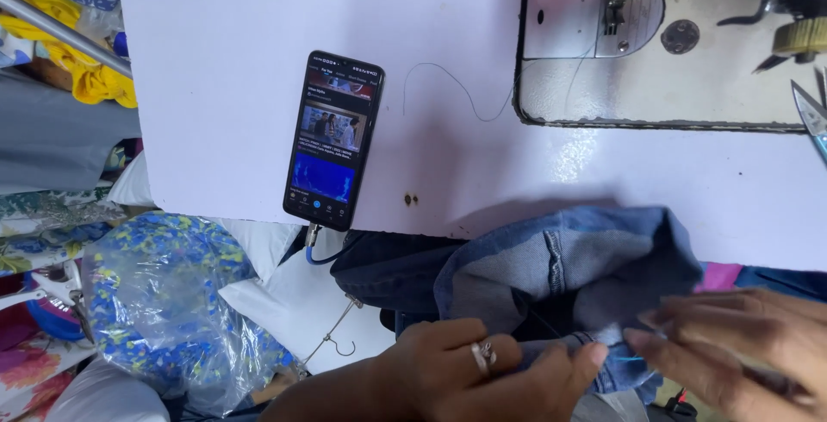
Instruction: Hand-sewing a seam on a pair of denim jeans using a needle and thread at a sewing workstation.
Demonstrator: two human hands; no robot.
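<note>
Head view | left hand (482, 369) and right hand (741, 344) pinch denim hem (594, 349) | blue-flowered plastic bag (172, 301) lower left

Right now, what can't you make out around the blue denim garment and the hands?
Head view only:
- Right hand: motion-blurred, cut by the frame edge; grip unclear.
- Left hand: wrist cropped at the bottom.
- Blue denim garment: its kind is hidden by folds.
- Grey sewing machine: top cropped.
</note>
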